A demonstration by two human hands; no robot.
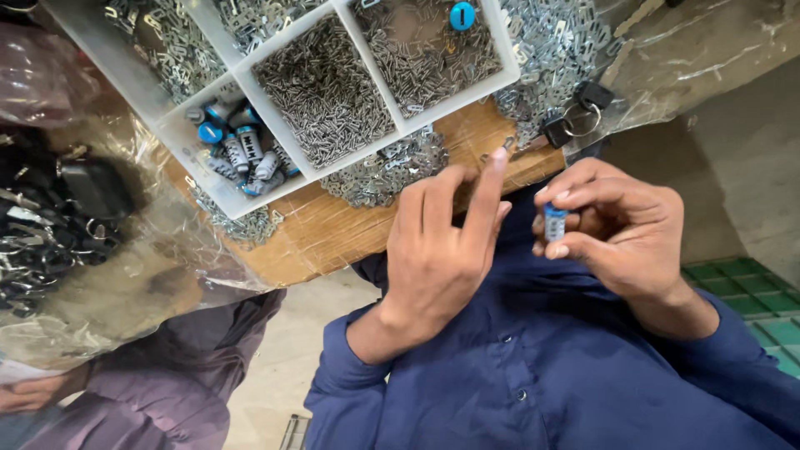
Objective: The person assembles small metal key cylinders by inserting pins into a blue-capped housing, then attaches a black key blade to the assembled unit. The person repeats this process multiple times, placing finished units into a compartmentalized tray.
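At far left, a clear plastic bag (50, 250) of dark metal parts and black fobs lies on the table (333, 233); below it a co-worker's purple sleeve (192, 383) shows; further right, a white divided tray (242, 75) sits on the table; one compartment holds small blue-capped cylinders (237, 146), two hold heaps of thin silver pins (325, 87), another holds flat silver pieces; loose silver links (383, 171) spill beside the tray's near wall.

The person's left hand (442, 250) rises in the middle, back to the camera; its thumb and forefinger are pressed together at the tips on a tiny silver piece (506, 143), too small to identify, held just over the table edge.

To the right, the right hand (621, 229) has its fingers (575, 196) closed around a small blue-capped cylinder (554, 223); the cylinder stands roughly upright, long axis vertical, blue end up; it lies right of and below the left fingertips, near but apart; the right hand alone grips it.

Beyond, a key ring with black fobs (575, 121) rests on more silver links.
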